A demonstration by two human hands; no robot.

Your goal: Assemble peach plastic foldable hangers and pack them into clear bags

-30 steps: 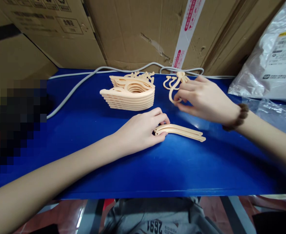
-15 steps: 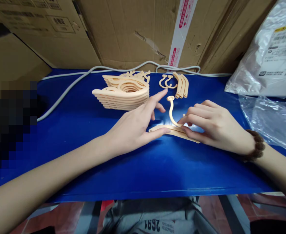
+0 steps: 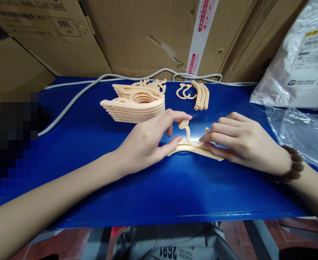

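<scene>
The hook (image 3: 188,134) is a smooth, cream-peach plastic piece with a slight shine, bent in a soft S from a flattened, rounded cap (image 3: 183,124) down into a wide curl. It's tilted up just over a pair of slim bowed arms (image 3: 194,150) in the same colour, which lie close together on the blue bench (image 3: 137,195), between the two hands. The right hand (image 3: 237,139) pinches the curl with thumb and fingers. The left hand (image 3: 145,142) is spread, thumb and forefinger well apart; the forefinger reaches over by the cap, though I can't tell if it touches, and the thumb is at the near end of the arms. Farther back sit a neat stack of folded hanger pieces (image 3: 137,108), two more hooks (image 3: 184,94) and three curved arms (image 3: 201,95) side by side.
</scene>
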